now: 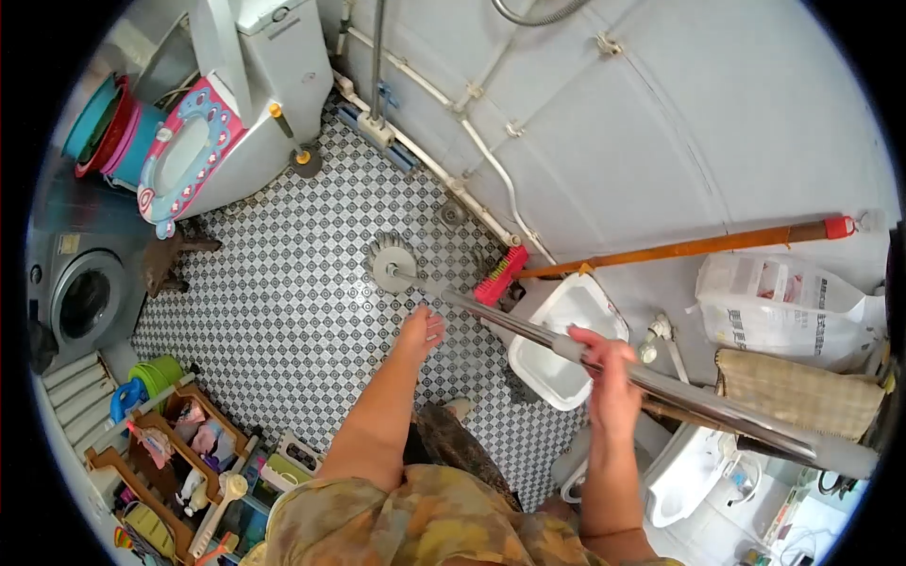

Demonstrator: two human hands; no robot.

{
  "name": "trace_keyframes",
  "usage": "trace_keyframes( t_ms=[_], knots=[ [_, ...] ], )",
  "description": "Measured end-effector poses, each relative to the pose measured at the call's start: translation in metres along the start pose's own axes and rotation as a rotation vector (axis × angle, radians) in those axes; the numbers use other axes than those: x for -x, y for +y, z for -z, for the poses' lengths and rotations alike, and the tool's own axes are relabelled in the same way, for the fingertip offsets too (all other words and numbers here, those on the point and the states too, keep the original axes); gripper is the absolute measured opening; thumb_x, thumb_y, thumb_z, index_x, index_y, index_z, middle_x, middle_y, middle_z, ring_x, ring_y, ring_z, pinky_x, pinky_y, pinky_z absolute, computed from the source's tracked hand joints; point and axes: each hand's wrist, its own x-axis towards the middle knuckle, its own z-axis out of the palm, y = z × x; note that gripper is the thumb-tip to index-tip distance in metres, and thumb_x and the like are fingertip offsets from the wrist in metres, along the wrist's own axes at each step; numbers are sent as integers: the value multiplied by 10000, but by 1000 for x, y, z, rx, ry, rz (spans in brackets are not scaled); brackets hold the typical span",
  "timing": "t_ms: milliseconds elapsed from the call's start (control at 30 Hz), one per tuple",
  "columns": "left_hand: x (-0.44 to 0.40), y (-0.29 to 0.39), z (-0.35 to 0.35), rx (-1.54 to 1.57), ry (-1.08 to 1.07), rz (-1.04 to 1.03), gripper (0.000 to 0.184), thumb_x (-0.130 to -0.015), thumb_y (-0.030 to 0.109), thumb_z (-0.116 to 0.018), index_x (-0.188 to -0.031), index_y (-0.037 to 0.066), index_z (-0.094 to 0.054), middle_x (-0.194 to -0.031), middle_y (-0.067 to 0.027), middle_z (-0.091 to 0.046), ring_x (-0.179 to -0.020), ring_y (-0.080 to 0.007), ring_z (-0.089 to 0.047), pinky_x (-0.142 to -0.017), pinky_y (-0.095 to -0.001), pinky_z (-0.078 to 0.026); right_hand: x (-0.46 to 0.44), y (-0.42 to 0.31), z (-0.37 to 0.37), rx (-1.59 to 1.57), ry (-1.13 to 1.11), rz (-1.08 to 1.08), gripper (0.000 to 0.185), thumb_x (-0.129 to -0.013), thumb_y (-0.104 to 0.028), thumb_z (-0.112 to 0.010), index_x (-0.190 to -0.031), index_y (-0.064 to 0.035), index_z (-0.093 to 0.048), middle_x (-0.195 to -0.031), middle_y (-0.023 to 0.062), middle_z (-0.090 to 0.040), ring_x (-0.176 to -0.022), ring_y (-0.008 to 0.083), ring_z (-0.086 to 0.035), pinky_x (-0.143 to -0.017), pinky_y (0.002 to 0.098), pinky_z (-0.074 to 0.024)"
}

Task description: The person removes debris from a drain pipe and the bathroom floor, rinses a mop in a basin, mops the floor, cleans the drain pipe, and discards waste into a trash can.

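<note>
A long metal pole (698,407) slants across the view from the lower right to a round grey mop head (392,265) on the patterned tile floor. My right hand (609,370) is wrapped round the pole near its middle, beside a grey collar. Just below the lower part of the pole, my left hand (420,332) hangs apart from it with its fingers curled; whether anything is in them is hidden.
Behind the mop stand a toilet (274,85), a plunger (305,160) and pipes along the wall. A white basin (569,341) and red brush (500,275) are right of centre. At left are a washing machine (87,295), a brown animal (165,262) and storage baskets (179,420).
</note>
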Motion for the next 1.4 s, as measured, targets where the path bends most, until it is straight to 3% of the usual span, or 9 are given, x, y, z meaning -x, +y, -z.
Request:
trace_keyframes(
  t_ms=[133,333,567,733,1033,1167,1267,1300,1400],
  knots=[
    [-9,-15,-33,217,14,82,547,-853,403,-339,-1183,-26,-265,-1075,-166,-453,-991,-282,-469,-846,-423,-379,38,-23,32,-45,-79,144,218,-833,-117,-409,-657,6,-446,-921,277,-542,-935,319,-511,-906,480,-293],
    [-36,-58,-46,797,51,187,415,-832,370,-398,-972,-19,-362,-876,-190,-500,-814,-295,-503,-675,-417,-423,109,-33,63,-28,75,104,445,-745,-464,-511,-644,-37,-438,-852,232,-562,-918,323,-521,-914,531,-264],
    [71,-127,-77,434,-269,192,513,-790,437,-446,-985,-35,-397,-891,-176,-505,-807,-291,-523,-720,-399,-444,249,-51,188,-65,445,183,498,-766,-563,-346,-606,-92,-337,-649,105,-494,-752,316,-518,-820,527,-332],
    [129,-142,-119,449,-105,302,538,-765,418,-461,-983,-67,-383,-855,-181,-506,-824,-273,-497,-784,-392,-411,365,-50,277,-158,479,331,504,-713,-573,-440,-583,-100,-327,-579,40,-425,-789,300,-547,-774,467,-407],
    [220,-244,-209,186,-91,202,198,-750,147,-466,-610,78,-345,-470,-27,-354,-460,-160,-365,-524,-300,-382,527,-12,405,-496,578,472,484,-640,-429,-653,-711,-92,-315,-662,16,-378,-735,194,-488,-799,377,-408],
    [248,-281,-242,291,-166,342,194,-766,136,-450,-617,118,-328,-486,6,-281,-423,-127,-311,-470,-296,-359,576,-9,432,-796,689,791,348,-709,-123,-644,-797,-80,-311,-674,4,-273,-623,139,-338,-781,308,-330],
    [256,-307,-266,262,-218,375,246,-750,148,-463,-557,124,-313,-472,18,-269,-410,-116,-278,-441,-254,-288,570,-37,418,-862,660,854,271,-716,-309,-616,-717,-49,-539,-587,78,-495,-562,182,-478,-727,512,-440],
    [252,-310,-270,274,-267,431,249,-747,141,-461,-547,124,-312,-472,16,-279,-414,-121,-292,-441,-255,-297,554,-49,406,-806,775,941,215,-711,-261,-622,-689,-70,-527,-484,4,-435,-452,102,-423,-499,253,-402],
    [217,-321,-281,202,-329,453,238,-721,149,-489,-559,117,-318,-483,0,-294,-444,-161,-319,-486,-294,-338,532,-61,390,-627,667,1027,286,-744,-336,-567,-620,-98,-471,-452,-37,-395,-390,71,-369,-421,176,-324]
  ],
)
